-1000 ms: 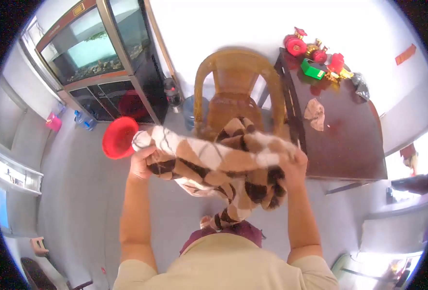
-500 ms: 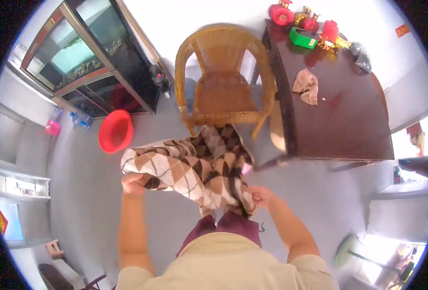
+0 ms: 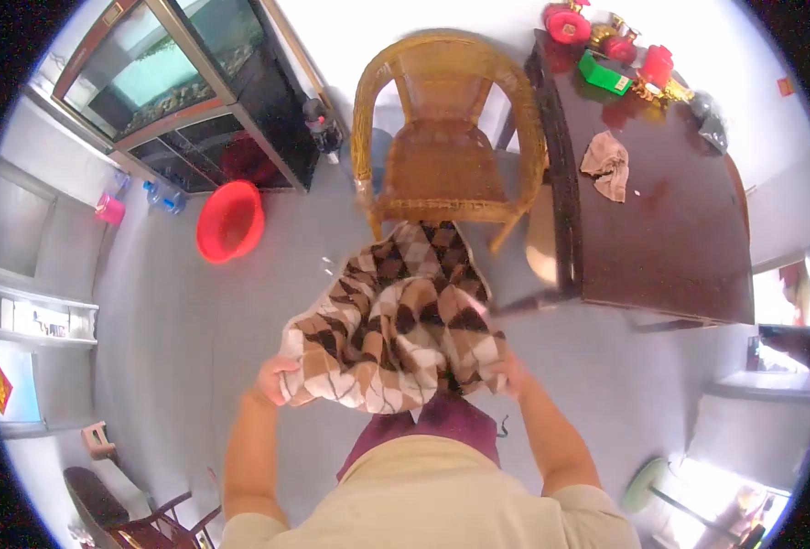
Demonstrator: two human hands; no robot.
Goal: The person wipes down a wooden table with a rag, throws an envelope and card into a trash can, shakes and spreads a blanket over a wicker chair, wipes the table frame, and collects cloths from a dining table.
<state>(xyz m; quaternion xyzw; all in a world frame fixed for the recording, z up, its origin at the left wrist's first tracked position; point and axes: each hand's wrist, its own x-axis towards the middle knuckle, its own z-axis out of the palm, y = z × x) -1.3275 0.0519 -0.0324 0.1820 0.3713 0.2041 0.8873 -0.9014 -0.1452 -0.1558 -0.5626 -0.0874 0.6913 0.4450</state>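
A brown, black and cream diamond-patterned blanket (image 3: pixel 396 320) hangs in folds in front of me, its far part reaching the front of the wicker armchair (image 3: pixel 446 165). My left hand (image 3: pixel 275 380) is closed on its near left corner. On the near right side, my right hand (image 3: pixel 512 371) grips the edge of the same cloth. The fingertips of both hands are partly hidden by the fabric. Whether the far end touches the chair or only hangs before it, I cannot tell.
A dark wooden table (image 3: pixel 670 247) stands at the right, bearing a crumpled cloth (image 3: pixel 608 166), a green box (image 3: pixel 604 73) and red ornaments. At left are a red basin (image 3: pixel 230 221) on the floor and a fish tank cabinet (image 3: pixel 213 156). A dark chair (image 3: pixel 140 512) sits behind left.
The blanket has swung from the left toward the middle and spread wider, dropping in front of the chair. My left hand has moved right and lower; my right hand shifted slightly right.
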